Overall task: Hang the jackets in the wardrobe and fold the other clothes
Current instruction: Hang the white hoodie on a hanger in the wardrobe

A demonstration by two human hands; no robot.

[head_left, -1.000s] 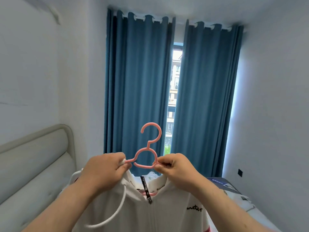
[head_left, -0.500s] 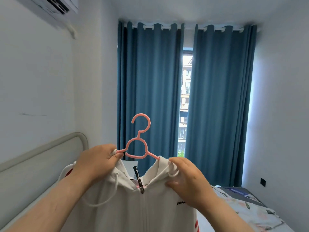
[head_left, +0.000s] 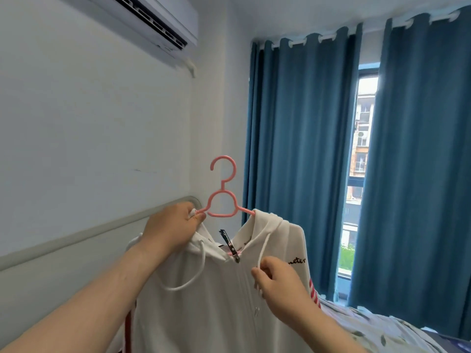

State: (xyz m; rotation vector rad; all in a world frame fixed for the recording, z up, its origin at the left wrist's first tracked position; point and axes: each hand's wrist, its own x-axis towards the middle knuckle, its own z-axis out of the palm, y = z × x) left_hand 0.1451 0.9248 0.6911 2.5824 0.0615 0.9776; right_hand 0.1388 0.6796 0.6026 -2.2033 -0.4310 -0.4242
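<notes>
Both hands are on the white jacket, which hangs in the air right in front of me, front side facing me, zip partly up. My left hand is curled tight round the shoulder of the jacket and the near end of the pink hanger, so I judge it carries the whole weight. My right hand sits lower, at chest height of the jacket, with thumb and forefinger pinching the right drawstring; it holds nothing else.

What matters for the next move is how the hanger lies. Its long axis runs across my view from left to right, dipping a little toward the right shoulder, and its hook stands upright above and just right of my left hand, with the open side turned left toward the wall. So the left hand is much the nearer one to the hook and looks like the one to lift it onto a rail.

No wardrobe shows from here, only blue curtains ahead and the bed low on the right, so I would have to turn before hanging. I reckon the drawstring should be let go first.
</notes>
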